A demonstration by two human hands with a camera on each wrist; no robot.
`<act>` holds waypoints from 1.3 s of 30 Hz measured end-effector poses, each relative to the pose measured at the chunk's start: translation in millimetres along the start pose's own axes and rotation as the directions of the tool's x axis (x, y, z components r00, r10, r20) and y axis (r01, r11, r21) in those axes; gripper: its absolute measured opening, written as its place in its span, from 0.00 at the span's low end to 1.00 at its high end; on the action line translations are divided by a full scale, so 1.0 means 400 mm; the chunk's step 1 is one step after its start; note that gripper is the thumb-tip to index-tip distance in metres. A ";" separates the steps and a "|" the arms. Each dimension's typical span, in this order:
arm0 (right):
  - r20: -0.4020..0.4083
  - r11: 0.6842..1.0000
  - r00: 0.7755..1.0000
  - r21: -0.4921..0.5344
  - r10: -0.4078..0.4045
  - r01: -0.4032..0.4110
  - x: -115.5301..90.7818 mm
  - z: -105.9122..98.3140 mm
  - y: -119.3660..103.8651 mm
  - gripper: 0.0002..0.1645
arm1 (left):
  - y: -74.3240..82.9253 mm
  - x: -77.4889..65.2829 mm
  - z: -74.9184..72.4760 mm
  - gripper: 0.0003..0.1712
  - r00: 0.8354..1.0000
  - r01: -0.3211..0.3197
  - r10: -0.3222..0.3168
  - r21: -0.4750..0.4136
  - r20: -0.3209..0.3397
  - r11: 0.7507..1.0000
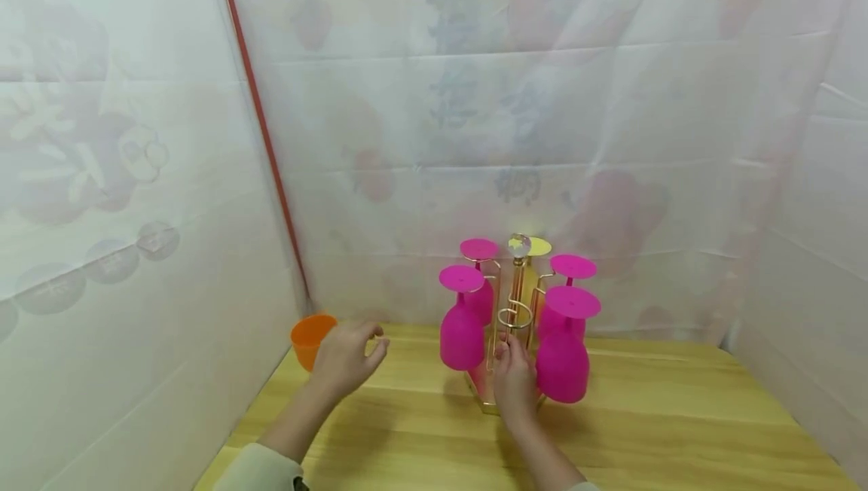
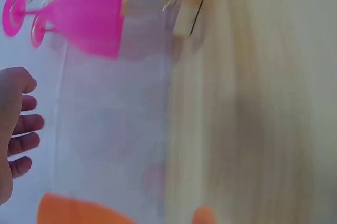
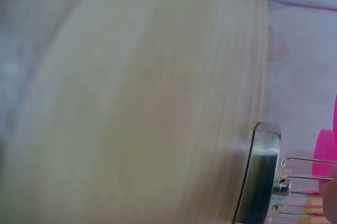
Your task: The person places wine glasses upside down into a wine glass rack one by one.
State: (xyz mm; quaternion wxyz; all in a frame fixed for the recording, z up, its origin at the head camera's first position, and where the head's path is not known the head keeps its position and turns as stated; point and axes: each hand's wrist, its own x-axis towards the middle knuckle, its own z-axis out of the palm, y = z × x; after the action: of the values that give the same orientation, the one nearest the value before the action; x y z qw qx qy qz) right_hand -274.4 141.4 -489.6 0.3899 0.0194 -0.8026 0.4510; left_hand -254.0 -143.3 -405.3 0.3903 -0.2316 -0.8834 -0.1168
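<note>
A gold wire glass rack [image 1: 490, 405] with a clear knob stands on the table, holding pink goblets [image 1: 463, 334] and a yellow goblet [image 1: 539, 247] upside down. My right hand [image 1: 515, 384] grips the rack's central rods low down, between the front pink goblets; only a bit of this hand [image 3: 330, 195] shows in the right wrist view. To the left, my left hand [image 1: 346, 359] hovers with loosely bent fingers and nothing in them. Behind it is an orange cup or goblet [image 1: 310, 334], mouth up, its lower part hidden by the hand.
The wooden table [image 1: 644, 416] is bordered by pale printed sheeting at the left, back and right. A red strip [image 1: 261, 126] runs down the back left corner. The rack stands right of the table's middle; the orange piece is near the left edge.
</note>
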 end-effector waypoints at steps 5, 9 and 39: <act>0.014 1.000 1.000 0.000 -0.005 0.005 -0.012 0.001 -0.002 0.11 | -0.069 0.016 -0.028 0.18 0.999 -0.052 0.053 0.064 -0.012 0.997; 0.034 1.000 0.999 -0.001 0.010 -0.010 -0.017 0.005 -0.004 0.12 | -0.114 0.014 -0.043 0.29 0.985 0.067 -0.093 0.177 0.143 0.982; -0.010 1.000 1.000 0.006 -0.009 0.009 -0.004 -0.002 -0.003 0.11 | -0.123 0.052 0.013 0.42 0.677 0.342 -0.471 0.325 0.565 0.882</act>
State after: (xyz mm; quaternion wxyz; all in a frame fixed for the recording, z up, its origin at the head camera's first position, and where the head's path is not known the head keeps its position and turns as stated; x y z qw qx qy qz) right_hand -272.5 140.7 -489.4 0.3959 0.0218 -0.7993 0.4516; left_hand -294.2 -177.2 -394.4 0.0567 -0.0152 -0.9978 -0.0308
